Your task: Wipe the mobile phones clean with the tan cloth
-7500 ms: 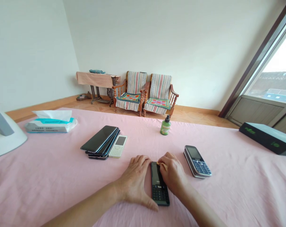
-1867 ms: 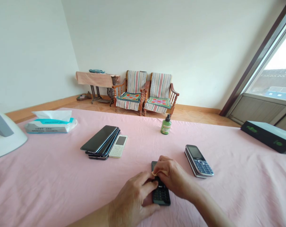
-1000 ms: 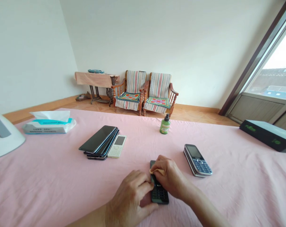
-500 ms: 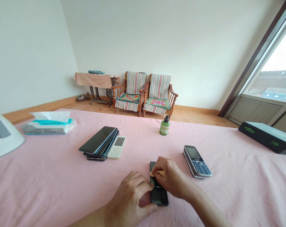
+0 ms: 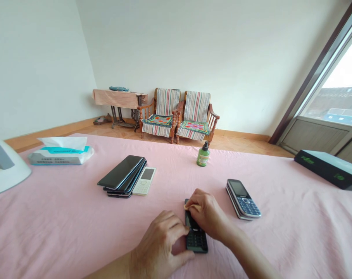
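A black keypad phone (image 5: 197, 241) lies face up on the pink cloth close to me, its top partly covered by my right hand. My left hand (image 5: 161, 240) braces the phone from its left side, fingertips at the left edge and thumb by the lower end. Pinched in my right hand (image 5: 207, 212) is a small yellowish cloth (image 5: 193, 207), pressed against the upper end of the phone. To the right lies a stack of keypad phones (image 5: 243, 199), a dark blue one on top. Left of my hands are stacked black smartphones (image 5: 122, 174) and a white keypad phone (image 5: 145, 181).
A green spray bottle (image 5: 203, 155) stands near the far edge of the pink tablecloth (image 5: 77, 224). A tissue pack (image 5: 61, 154) and a white appliance (image 5: 7, 170) are at left, a black box (image 5: 328, 170) at right. Two wooden chairs (image 5: 180, 112) stand beyond.
My right hand has slid the cloth slightly up the phone toward its top end. My left hand and the phone stay in place.
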A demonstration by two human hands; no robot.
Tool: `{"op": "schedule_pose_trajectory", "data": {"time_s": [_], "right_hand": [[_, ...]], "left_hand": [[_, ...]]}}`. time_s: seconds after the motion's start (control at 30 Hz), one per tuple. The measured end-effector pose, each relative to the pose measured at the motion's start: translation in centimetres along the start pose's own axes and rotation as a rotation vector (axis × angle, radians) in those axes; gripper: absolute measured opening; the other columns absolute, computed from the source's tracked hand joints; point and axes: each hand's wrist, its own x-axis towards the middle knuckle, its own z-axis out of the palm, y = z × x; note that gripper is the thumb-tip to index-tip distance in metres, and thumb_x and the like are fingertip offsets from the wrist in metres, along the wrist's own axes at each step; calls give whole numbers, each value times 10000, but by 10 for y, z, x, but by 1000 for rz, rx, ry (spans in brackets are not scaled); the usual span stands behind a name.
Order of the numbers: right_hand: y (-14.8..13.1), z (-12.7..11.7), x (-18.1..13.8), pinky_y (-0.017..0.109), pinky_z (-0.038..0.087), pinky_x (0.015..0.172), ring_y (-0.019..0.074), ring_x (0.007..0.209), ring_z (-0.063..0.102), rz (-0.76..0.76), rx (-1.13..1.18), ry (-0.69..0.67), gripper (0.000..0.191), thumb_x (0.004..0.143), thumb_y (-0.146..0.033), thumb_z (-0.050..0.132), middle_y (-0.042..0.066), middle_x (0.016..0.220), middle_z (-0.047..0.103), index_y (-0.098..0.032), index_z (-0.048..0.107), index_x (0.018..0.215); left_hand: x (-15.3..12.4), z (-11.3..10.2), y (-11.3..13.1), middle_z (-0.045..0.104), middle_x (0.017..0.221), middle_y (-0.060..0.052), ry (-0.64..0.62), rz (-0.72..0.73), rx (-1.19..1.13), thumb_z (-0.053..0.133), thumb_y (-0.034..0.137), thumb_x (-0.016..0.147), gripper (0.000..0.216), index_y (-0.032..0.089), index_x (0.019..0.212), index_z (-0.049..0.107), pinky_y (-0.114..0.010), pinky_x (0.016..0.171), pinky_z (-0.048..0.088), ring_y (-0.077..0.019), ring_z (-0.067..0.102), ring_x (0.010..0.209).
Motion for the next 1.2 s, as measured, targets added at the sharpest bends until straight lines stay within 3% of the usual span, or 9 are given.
{"op": "schedule_pose_trajectory", "data": {"time_s": [0.1, 0.27, 0.43, 0.6, 0.8, 1.03, 1.2], "right_hand": [[2, 1, 2, 241, 439, 683, 145, 753, 584, -3, -57, 85, 268, 706, 32, 510, 42, 767, 610, -159, 697, 725], [0, -3, 1, 188, 418, 568, 99, 630, 573, 4, 30, -97, 297, 666, 49, 488, 8, 725, 617, -176, 681, 664], [1, 3, 2, 236, 436, 671, 138, 733, 581, 12, -34, 92, 266, 704, 26, 505, 35, 759, 607, -162, 692, 722], [1, 4, 0, 197, 412, 589, 106, 648, 560, -8, 6, -30, 279, 658, 61, 495, 12, 725, 599, -165, 659, 667], [3, 5, 3, 247, 429, 693, 147, 767, 571, -5, -26, 57, 258, 719, 17, 504, 37, 773, 596, -162, 689, 738], [-8, -8, -11, 188, 403, 572, 98, 645, 562, 32, 61, -150, 273, 673, 34, 498, 4, 726, 600, -175, 674, 661], [-3, 3, -3, 229, 419, 665, 131, 734, 564, -1, -6, -1, 267, 719, 18, 508, 27, 760, 590, -172, 695, 720]], "left_hand": [[-1, 0, 0, 653, 845, -28, 5, -14, 4, 830, 252, 640, 308, 177, 889, 666, -365, 781, 463, -237, 567, 858], [0, 0, 1, 659, 867, -29, 0, -1, 5, 837, 223, 627, 284, 173, 844, 659, -350, 776, 467, -231, 574, 859], [1, 0, 1, 655, 838, -27, 2, 3, 33, 845, 241, 618, 332, 177, 891, 668, -346, 762, 475, -231, 575, 846], [1, 0, 1, 657, 865, -30, -13, 11, 23, 848, 232, 615, 293, 169, 833, 663, -340, 771, 471, -228, 578, 863], [0, 0, -1, 648, 855, -25, -12, 1, 21, 837, 258, 640, 304, 175, 877, 666, -351, 788, 461, -227, 568, 869], [-1, -1, 0, 622, 949, -23, -13, -31, -26, 825, 231, 650, 299, 208, 902, 666, -343, 817, 467, -229, 563, 925], [-1, 0, 1, 639, 994, -18, 2, -17, -50, 841, 186, 624, 335, 197, 911, 668, -348, 845, 465, -229, 570, 946]]}}
